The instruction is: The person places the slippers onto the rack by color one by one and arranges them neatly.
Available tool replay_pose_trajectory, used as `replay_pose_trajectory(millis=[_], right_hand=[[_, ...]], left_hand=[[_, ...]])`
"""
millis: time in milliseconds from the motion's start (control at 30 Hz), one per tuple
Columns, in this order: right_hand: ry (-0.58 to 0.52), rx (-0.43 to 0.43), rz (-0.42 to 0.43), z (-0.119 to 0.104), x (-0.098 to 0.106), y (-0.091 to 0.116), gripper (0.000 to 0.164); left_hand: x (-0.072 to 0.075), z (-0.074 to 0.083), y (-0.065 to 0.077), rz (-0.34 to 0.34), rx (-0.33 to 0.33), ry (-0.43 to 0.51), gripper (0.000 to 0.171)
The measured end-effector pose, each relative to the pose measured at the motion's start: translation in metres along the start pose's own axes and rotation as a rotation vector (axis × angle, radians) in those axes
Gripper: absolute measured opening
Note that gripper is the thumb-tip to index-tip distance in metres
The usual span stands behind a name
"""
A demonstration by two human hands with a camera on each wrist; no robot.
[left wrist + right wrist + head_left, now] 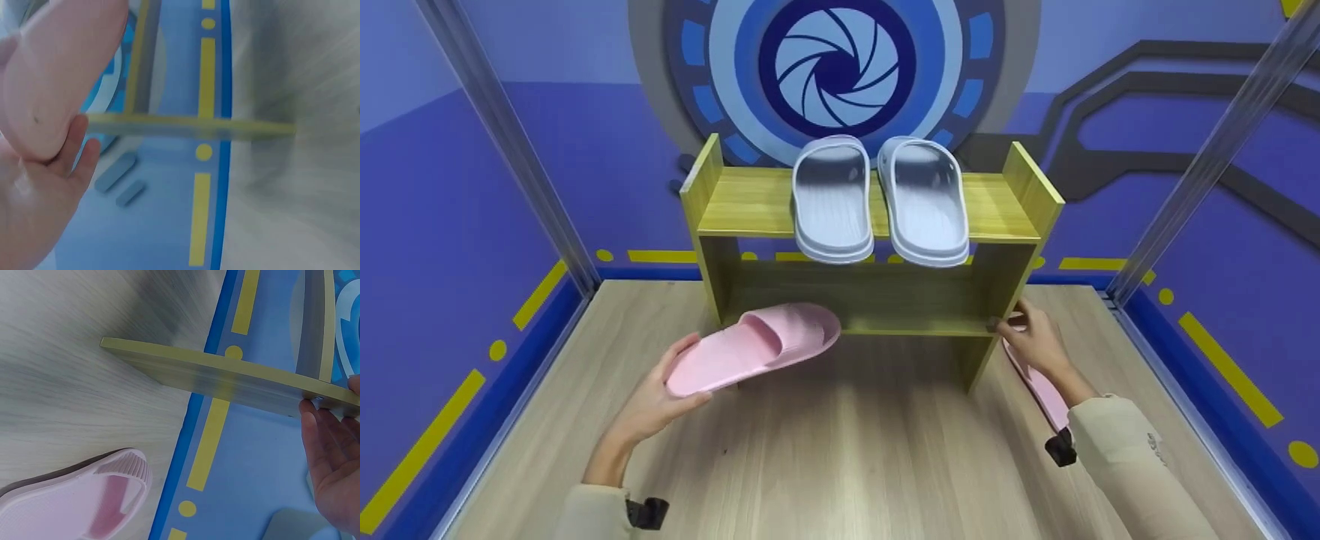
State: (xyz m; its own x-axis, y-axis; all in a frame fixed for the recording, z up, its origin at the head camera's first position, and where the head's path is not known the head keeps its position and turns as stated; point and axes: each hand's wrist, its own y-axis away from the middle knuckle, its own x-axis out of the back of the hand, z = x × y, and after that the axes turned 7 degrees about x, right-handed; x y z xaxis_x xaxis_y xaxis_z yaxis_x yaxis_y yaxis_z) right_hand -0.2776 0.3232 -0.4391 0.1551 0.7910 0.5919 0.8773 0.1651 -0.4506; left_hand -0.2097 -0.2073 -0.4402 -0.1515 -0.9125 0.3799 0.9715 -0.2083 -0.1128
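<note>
A pink slide slipper (725,358) is held by its heel end in my left hand (649,397), thumb on the near edge and fingers on the far side. Its toe points right, in front of the lower shelf of a small wooden shoe rack (780,206). In the left wrist view the slipper's underside (62,73) faces the camera. My right hand (1035,341) grips the rack's right side panel (225,377), fingers against its outer face and thumb around the front edge. Another pink slipper (101,495) lies on the tabletop right of the rack, partly hidden by my right arm in the head view.
Two pale grey clogs (832,202) stand side by side on the rack's upper shelf, their heels jutting past its front edge. The wooden tabletop (840,465) is bounded by blue printed walls (577,150) and metal corner posts (514,150).
</note>
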Motion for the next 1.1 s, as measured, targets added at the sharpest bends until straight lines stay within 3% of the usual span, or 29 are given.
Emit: replay_pose_trajectory(millis=[133, 333, 567, 900, 1000, 1100], right_hand=[[-0.007, -0.004, -0.004, -0.001, 0.001, 0.0, 0.042], [-0.007, -0.013, -0.006, 0.001, 0.0, 0.0, 0.04], [-0.019, 0.017, 0.0, 0.004, -0.001, -0.001, 0.039], [-0.021, 0.01, -0.004, 0.002, 0.0, -0.002, 0.04], [-0.019, 0.012, 0.001, 0.003, 0.0, -0.002, 0.039], [-0.016, 0.013, 0.005, 0.004, -0.001, -0.002, 0.038]], left_hand=[[-0.019, -0.004, -0.008, 0.093, -0.047, 0.015, 0.082], [-0.041, -0.008, -0.019, 0.242, -0.102, -0.082, 0.081], [-0.063, -0.004, -0.024, 0.339, -0.085, -0.139, 0.084], [-0.09, 0.013, -0.029, 0.507, -0.028, -0.306, 0.082], [-0.096, 0.016, -0.031, 0.551, -0.04, -0.341, 0.081], [-0.101, 0.016, -0.032, 0.553, -0.07, -0.338, 0.081]])
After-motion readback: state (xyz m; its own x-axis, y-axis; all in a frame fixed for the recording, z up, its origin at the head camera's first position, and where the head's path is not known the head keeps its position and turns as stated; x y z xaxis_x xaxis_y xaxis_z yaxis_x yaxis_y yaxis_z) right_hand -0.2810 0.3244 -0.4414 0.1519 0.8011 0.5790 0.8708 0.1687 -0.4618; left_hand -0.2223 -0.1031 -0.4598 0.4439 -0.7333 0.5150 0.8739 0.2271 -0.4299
